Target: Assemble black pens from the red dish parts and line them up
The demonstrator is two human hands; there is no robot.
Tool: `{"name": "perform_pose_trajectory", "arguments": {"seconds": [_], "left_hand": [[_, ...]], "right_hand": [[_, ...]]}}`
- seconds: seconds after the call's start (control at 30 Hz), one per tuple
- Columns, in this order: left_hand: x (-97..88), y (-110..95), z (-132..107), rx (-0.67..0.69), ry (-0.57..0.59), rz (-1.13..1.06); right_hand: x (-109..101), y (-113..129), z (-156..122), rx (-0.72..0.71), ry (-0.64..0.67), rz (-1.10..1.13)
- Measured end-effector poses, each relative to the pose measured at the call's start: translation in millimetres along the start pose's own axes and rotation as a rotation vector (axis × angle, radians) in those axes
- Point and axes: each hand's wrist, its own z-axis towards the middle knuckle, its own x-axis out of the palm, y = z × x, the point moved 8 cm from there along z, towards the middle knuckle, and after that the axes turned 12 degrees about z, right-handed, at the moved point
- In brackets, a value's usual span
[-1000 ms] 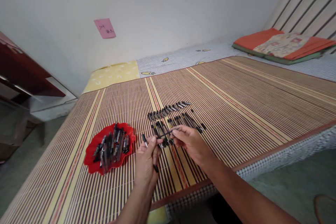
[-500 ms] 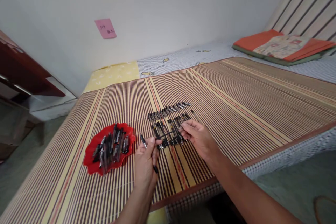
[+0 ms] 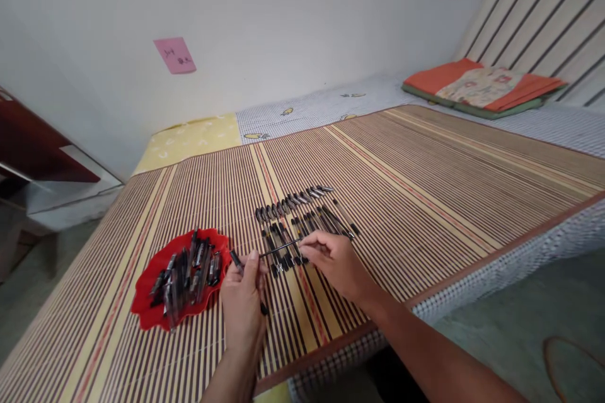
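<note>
**Thin dark rod (image 3: 280, 247) caught between two sets of fingers**

So, the right end of the rod is pinched between the thumb and fingers of the right hand (image 3: 333, 259), with the tip hidden in the grip. The other end is met by the left hand (image 3: 243, 299), right by its thumb. That hand is curled up, and a black pen (image 3: 236, 260) is grasped in it too, poking out past the thumb. A dark end (image 3: 263, 308) is also seen sticking out lower down by the palm; whether it's part of the same pen can't be told.

The rod itself is held a bit slanted, higher on the right, and the lower row of pens (image 3: 328, 221) is partly crossed by it from this view. Those are laid out side by side on the striped mat (image 3: 401, 201). Just beyond them, a row of short dark pieces (image 3: 290, 199) is lined up, kinda too small to make out.

Over to the left, near the left hand, a wavy-edged red dish (image 3: 143, 318) is set down, with a jumbled pile of pens (image 3: 191, 269) held in it.
</note>
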Motion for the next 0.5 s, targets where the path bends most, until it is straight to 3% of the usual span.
{"name": "perform_pose_trajectory", "arguments": {"seconds": [0.07, 0.17, 0.33, 0.5], "left_hand": [[-3.1, -2.2, 0.8, 0.013, -0.033, 0.017], [-6.0, -4.0, 1.4, 0.0, -0.067, 0.019], [-4.3, -4.3, -0.4, -0.033, -0.069, -0.012], [-1.6, -2.6, -2.5, -0.021, -0.05, -0.038]], "right_hand": [[8.2, 0.5, -3.7, -0.021, 0.034, -0.014], [15.1, -15.6, -4.8, 0.082, 0.034, 0.153], [10.6, -36.5, -1.4, 0.191, -0.113, 0.5], [2.6, -38.1, -0.9, 0.219, -0.199, 0.6]]}}
